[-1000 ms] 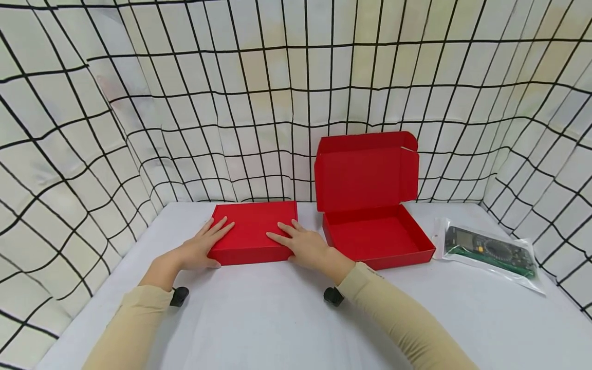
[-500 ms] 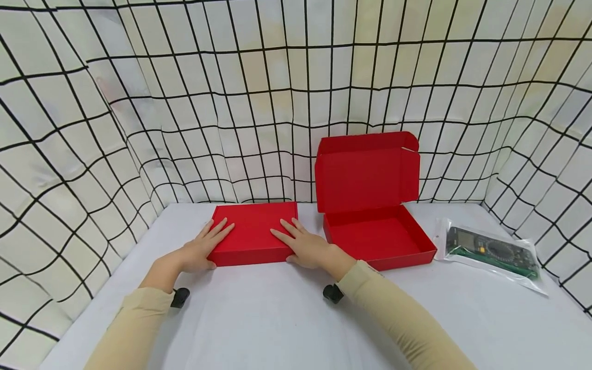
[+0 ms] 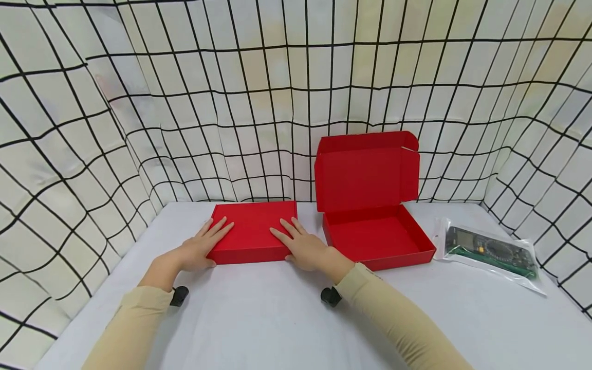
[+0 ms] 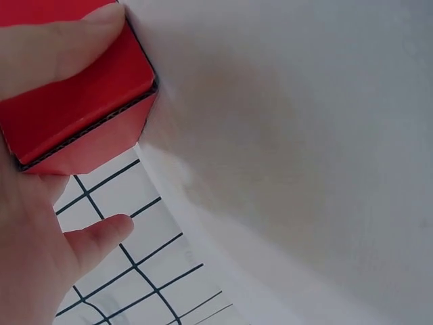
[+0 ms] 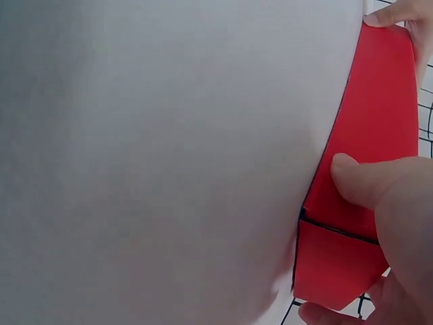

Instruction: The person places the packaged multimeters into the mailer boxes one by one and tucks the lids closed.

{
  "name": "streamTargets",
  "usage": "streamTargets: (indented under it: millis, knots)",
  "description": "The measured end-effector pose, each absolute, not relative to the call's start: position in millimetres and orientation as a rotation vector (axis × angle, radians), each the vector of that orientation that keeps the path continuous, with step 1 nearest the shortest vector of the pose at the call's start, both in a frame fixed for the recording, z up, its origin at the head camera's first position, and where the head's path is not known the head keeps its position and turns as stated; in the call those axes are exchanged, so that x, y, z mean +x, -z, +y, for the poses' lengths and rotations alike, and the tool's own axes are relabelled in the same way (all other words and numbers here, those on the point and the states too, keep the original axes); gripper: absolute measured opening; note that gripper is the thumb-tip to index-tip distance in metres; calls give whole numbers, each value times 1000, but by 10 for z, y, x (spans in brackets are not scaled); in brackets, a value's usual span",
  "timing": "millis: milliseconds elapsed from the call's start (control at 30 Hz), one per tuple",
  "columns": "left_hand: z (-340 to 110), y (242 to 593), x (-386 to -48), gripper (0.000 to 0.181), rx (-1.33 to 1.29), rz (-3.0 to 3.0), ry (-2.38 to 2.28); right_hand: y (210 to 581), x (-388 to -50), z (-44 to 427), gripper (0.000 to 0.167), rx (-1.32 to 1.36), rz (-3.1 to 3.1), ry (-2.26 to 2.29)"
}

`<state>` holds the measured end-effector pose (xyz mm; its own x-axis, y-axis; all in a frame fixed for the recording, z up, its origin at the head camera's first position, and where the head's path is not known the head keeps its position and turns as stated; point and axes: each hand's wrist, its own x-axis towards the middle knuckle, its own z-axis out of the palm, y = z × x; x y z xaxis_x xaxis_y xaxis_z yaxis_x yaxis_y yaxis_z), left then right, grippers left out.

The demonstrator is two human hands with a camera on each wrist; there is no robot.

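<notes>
A closed red box [image 3: 254,223] lies flat on the white table. My left hand [image 3: 196,253] rests over its left end, fingers spread on the lid; in the left wrist view the thumb of that hand [image 4: 34,223] lies along the front face of the box [image 4: 81,122]. Over the right end lies my right hand [image 3: 309,249], its fingers straight and spread on top. The right wrist view has the right thumb against the front face of the box [image 5: 382,101], with another finger of the right hand [image 5: 406,217] beyond the end wall.
Just right of the closed box stands a second red box [image 3: 379,234] with its lid upright and nothing inside. Farther right, a clear bag [image 3: 492,252] holds a dark meter and something green. White cloth walls with a black grid [image 3: 259,108] enclose the table [image 3: 259,318].
The right fingers have shifted slightly on the lid since the earliest frame. The boxes and the left hand look nearly the same.
</notes>
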<state>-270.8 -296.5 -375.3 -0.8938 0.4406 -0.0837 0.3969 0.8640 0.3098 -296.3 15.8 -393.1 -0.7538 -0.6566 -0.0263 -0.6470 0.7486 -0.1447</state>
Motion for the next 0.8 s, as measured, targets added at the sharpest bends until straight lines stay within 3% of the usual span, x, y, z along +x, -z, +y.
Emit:
streamTargets:
  millis: [267,800]
  knots:
    - [-2960,3761,-2766,101,632,2910,-425,3911,-2985,139,92,-1052,2863,231]
    - [-2960,3740,-2814,97,606,2914,-413,3925,-2980,16,81,-981,2915,165]
